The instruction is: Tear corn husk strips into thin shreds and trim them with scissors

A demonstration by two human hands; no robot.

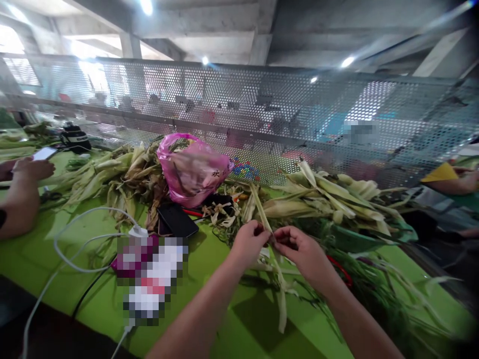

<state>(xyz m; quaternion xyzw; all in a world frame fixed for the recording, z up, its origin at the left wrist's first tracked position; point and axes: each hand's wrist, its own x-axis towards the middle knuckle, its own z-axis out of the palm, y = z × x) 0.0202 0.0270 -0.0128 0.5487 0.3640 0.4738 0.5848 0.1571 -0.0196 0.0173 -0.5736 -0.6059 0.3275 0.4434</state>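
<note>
My left hand (250, 243) and my right hand (301, 250) meet over the green table (224, 324), both with fingers closed in a pinch on a long pale corn husk strip (281, 294). One end of the strip rises up behind my left hand, and its other end hangs down to the table below my hands. A heap of corn husks (329, 199) lies just behind my hands, partly in a green basin (359, 240).
A pink plastic bag (190, 169), a black phone (177, 220), and white cables (75, 239) lie to the left among more husks (112, 174). Another person's arm (18, 194) rests at far left by a phone. A perforated metal screen (262, 114) backs the table.
</note>
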